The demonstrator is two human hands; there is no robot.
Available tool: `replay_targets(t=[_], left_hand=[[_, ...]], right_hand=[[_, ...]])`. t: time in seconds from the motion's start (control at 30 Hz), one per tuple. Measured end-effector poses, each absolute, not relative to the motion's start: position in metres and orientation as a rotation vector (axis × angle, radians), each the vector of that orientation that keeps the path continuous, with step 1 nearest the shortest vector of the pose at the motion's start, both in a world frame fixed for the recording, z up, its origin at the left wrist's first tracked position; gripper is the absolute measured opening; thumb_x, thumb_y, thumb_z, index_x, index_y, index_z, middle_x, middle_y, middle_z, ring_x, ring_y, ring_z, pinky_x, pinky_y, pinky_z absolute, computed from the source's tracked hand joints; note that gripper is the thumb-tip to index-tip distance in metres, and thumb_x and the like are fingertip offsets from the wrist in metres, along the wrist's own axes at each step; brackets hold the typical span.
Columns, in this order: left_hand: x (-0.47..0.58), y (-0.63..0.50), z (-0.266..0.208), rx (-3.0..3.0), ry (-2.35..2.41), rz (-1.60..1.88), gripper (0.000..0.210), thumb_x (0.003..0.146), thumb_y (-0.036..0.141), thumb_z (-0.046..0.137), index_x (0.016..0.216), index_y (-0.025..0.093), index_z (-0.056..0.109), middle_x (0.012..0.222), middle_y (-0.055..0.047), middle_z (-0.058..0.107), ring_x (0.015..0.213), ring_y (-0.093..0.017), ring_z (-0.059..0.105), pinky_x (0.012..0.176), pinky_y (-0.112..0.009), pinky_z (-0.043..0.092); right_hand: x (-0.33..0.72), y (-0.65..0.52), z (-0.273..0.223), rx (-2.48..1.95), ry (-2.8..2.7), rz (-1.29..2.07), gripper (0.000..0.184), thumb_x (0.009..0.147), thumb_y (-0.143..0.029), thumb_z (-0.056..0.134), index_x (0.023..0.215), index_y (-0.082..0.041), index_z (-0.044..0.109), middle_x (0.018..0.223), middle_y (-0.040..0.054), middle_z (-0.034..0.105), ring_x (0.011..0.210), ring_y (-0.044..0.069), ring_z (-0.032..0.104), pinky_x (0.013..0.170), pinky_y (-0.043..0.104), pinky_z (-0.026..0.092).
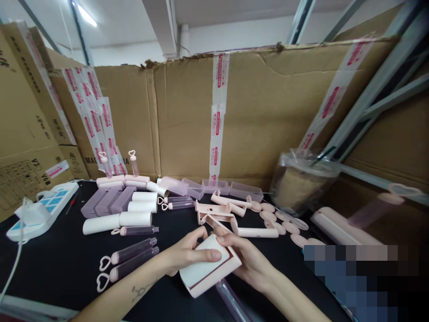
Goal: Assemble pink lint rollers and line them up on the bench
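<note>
My left hand (187,255) is closed round a white roll (201,266), its thumb lying across the roll's surface. The roll sits in a pale pink plastic housing (217,273), tilted above the table. Closed on the housing's right side is my right hand (248,259), its thumb at the upper end of the roll. The fingers behind the housing are hidden. A clear tube (233,302) shows below it; whether the two are joined, I cannot tell. Just beyond my hands lie several pink frame parts (258,232).
To the left lie white rolls (100,223), tubes with heart-shaped loops (134,264) and lilac cases (109,203). Pink oval discs (291,228) are at the right. A bagged drink cup (295,183) stands by the cardboard wall (268,112); a power strip (50,212) is far left.
</note>
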State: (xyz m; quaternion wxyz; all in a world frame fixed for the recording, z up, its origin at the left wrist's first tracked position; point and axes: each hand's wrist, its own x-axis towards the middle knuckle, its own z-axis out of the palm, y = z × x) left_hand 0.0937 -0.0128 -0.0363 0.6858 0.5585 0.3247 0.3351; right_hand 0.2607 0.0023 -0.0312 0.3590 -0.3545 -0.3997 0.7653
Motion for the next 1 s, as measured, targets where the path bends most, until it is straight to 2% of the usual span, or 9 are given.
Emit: replay_targets(t=[0.1,0.2,0.33,0.43,0.5,0.67,0.83,1.0], left_hand=[[0.091,-0.012,-0.035,1.232,0.751,0.726,0.045,0.064,0.043,0.073,0.080,0.019,0.038,0.074,0.004,0.046,0.066,-0.009,0.046,0.058,-0.019,0.031],[0.091,-0.012,-0.035,1.229,0.759,0.684,0.046,0.063,0.045,0.073,0.079,0.019,0.038,0.074,0.004,0.047,0.064,-0.009,0.045,0.057,-0.020,0.031],[0.094,-0.012,-0.039,1.256,0.795,0.653,0.046,0.063,0.046,0.072,0.077,0.020,0.037,0.069,0.006,0.042,0.059,-0.008,0.041,0.053,-0.019,0.028],[0.094,-0.010,-0.043,1.279,0.836,0.610,0.046,0.063,0.047,0.072,0.077,0.019,0.038,0.070,0.006,0.043,0.061,-0.008,0.041,0.054,-0.019,0.029],[0.092,-0.008,-0.044,1.304,0.877,0.569,0.048,0.060,0.048,0.073,0.078,0.019,0.040,0.071,0.005,0.045,0.062,-0.009,0.043,0.055,-0.020,0.031],[0.088,-0.010,-0.040,1.562,1.033,0.478,0.064,0.038,0.039,0.084,0.089,0.017,0.052,0.080,0.002,0.054,0.072,-0.013,0.046,0.061,-0.022,0.037],[0.089,-0.012,-0.032,1.623,1.022,0.438,0.045,0.046,0.039,0.081,0.075,0.014,0.057,0.069,0.003,0.051,0.062,-0.010,0.042,0.053,-0.021,0.034],[0.088,-0.012,-0.029,1.660,1.064,0.440,0.043,0.044,0.041,0.080,0.067,0.014,0.057,0.063,0.003,0.050,0.057,-0.010,0.040,0.048,-0.020,0.031]], right_hand=[[0.263,0.004,-0.034,-0.950,-1.265,1.810,0.031,0.066,-0.034,0.065,0.059,-0.020,0.039,0.058,-0.0049,0.041,0.054,0.010,0.037,0.051,0.023,0.027],[0.269,0.010,-0.035,-0.965,-1.707,1.376,0.038,0.076,-0.046,0.058,0.056,-0.020,0.039,0.056,-0.0039,0.037,0.055,0.012,0.034,0.052,0.026,0.024],[0.278,0.015,-0.032,-0.855,-2.228,0.665,0.036,0.086,-0.037,0.045,0.055,-0.020,0.042,0.060,0.0006,0.044,0.065,0.018,0.041,0.064,0.033,0.030],[0.280,0.013,-0.027,-0.797,-2.400,0.423,0.032,0.089,-0.029,0.038,0.060,-0.021,0.048,0.063,0.0034,0.049,0.068,0.020,0.042,0.067,0.037,0.032],[0.280,0.010,-0.025,-0.789,-2.440,0.326,0.032,0.089,-0.027,0.036,0.061,-0.022,0.051,0.066,0.0046,0.051,0.069,0.021,0.042,0.069,0.039,0.033],[0.279,0.007,-0.024,-0.837,-2.463,0.198,0.031,0.089,-0.026,0.035,0.065,-0.023,0.055,0.071,0.0059,0.053,0.073,0.022,0.044,0.075,0.042,0.035],[0.278,0.007,-0.029,-0.899,-2.398,0.162,0.031,0.089,-0.026,0.035,0.064,-0.022,0.051,0.069,0.0059,0.054,0.072,0.022,0.046,0.075,0.040,0.035],[0.272,0.004,-0.035,-0.916,-2.327,0.271,0.033,0.091,-0.028,0.032,0.065,-0.021,0.050,0.066,0.0055,0.056,0.066,0.021,0.048,0.064,0.035,0.033]])
